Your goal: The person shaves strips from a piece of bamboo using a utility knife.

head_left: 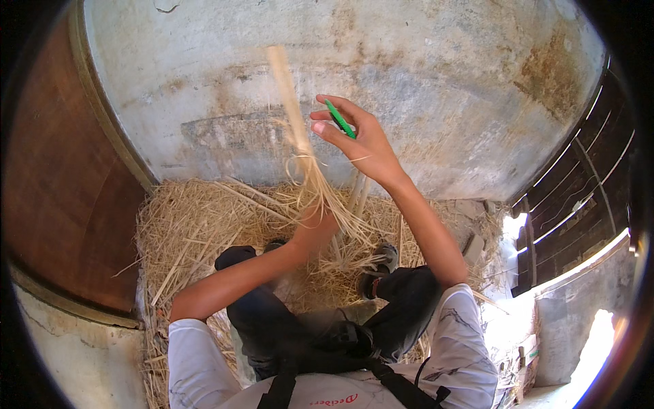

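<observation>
My left hand [315,228] grips a pale cane stalk [289,102] low down, where it frays into thin strips; the stalk stands upright in front of the wall. My right hand [357,140] is raised beside the stalk's upper half and is closed on a small green-handled tool [339,119], held between thumb and fingers. Loose fibres [340,211] hang from the stalk between both hands. I sit with bent knees, dark trousers and shoes [381,262] below.
A heap of straw and split cane strips [197,225] covers the ground in front of me. A stained concrete wall [422,82] rises behind it. A brown wooden door [61,177] stands at left, a dark wooden lattice [579,198] at right.
</observation>
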`<state>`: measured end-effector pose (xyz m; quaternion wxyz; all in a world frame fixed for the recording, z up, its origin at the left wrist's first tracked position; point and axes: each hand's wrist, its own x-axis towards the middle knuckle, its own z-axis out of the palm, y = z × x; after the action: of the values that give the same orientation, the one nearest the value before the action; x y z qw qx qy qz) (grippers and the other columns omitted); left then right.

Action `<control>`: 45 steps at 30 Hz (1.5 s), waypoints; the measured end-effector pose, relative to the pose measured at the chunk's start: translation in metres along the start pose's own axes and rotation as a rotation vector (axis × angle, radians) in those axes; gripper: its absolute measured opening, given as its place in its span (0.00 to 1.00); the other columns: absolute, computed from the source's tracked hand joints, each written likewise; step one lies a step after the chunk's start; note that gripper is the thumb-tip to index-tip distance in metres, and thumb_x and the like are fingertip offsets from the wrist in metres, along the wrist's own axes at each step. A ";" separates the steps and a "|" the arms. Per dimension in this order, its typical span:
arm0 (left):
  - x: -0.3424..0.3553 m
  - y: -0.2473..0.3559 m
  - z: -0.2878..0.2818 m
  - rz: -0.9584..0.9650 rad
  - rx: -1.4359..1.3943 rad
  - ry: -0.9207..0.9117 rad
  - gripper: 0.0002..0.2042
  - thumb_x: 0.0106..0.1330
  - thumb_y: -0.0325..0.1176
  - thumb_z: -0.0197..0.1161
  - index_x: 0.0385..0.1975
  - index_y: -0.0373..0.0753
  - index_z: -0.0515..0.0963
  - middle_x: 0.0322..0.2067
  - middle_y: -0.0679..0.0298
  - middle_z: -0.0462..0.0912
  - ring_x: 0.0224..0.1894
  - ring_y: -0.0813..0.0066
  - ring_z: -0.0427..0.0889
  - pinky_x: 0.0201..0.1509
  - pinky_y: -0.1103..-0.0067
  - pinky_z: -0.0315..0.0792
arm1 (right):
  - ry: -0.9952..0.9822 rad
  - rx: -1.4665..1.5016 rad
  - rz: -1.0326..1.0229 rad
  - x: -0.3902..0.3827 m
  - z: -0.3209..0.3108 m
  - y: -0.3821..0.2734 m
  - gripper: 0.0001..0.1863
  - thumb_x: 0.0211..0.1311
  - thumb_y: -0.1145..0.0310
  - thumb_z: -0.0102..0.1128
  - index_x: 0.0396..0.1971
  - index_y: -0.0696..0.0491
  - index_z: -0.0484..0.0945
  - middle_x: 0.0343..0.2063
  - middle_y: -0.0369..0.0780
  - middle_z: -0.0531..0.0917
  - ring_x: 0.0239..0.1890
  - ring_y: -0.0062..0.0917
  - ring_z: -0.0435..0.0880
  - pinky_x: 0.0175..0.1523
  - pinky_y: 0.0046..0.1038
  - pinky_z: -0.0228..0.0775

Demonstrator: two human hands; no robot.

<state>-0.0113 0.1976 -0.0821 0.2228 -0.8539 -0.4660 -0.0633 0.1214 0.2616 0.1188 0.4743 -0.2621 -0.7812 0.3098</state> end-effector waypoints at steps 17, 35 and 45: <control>-0.051 -0.012 -0.151 0.019 -0.469 -0.366 0.11 0.66 0.30 0.69 0.47 0.37 0.87 0.46 0.54 0.88 0.48 0.52 0.90 0.50 0.62 0.84 | 0.187 0.056 0.064 -0.018 -0.042 0.028 0.18 0.75 0.57 0.70 0.52 0.57 0.91 0.42 0.39 0.92 0.45 0.20 0.87 0.55 0.30 0.78; 0.005 -0.004 -0.109 -0.423 -1.634 0.756 0.08 0.74 0.24 0.71 0.47 0.27 0.86 0.42 0.55 0.91 0.47 0.74 0.90 0.50 0.77 0.85 | 0.119 0.210 0.079 -0.088 -0.019 0.002 0.11 0.72 0.68 0.74 0.49 0.57 0.92 0.34 0.31 0.88 0.28 0.07 0.71 0.32 0.19 0.62; 0.015 -0.010 -0.113 -0.399 -1.743 0.769 0.07 0.78 0.27 0.68 0.46 0.30 0.82 0.42 0.58 0.91 0.47 0.77 0.88 0.53 0.77 0.82 | 0.260 0.138 -0.017 -0.091 -0.024 0.004 0.10 0.68 0.70 0.76 0.46 0.56 0.92 0.28 0.26 0.79 0.25 0.08 0.63 0.30 0.19 0.52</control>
<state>-0.0003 0.1642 0.0269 -0.3654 -0.5455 -0.2871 -0.6974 0.1817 0.2059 0.0716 0.5910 -0.2603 -0.6924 0.3220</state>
